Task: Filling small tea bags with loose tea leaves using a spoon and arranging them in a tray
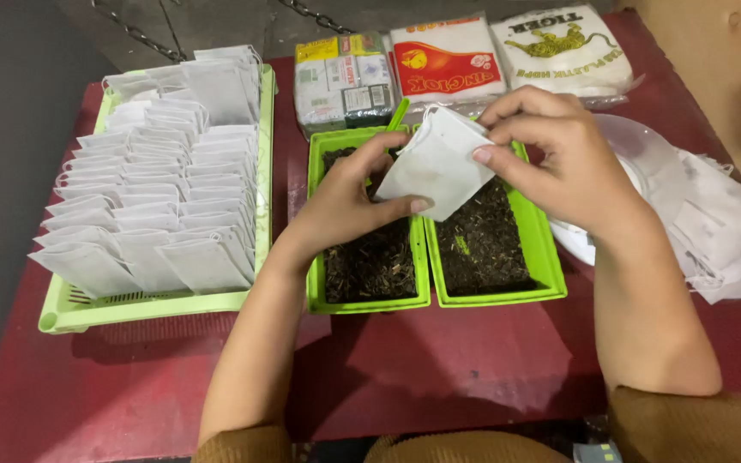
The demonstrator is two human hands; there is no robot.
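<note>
Both hands hold one small white paper sachet above two green trays of dark loose tea. My left hand grips the sachet's lower left edge with thumb and fingers, over the left tea tray. My right hand pinches the sachet's top and right edge, over the right tea tray. A green scoop handle sticks up behind the sachet; its bowl is hidden.
A pale green basket at left holds several rows of filled white sachets. Three packets lie at the back of the red table. A white bowl and a heap of empty sachets sit at right.
</note>
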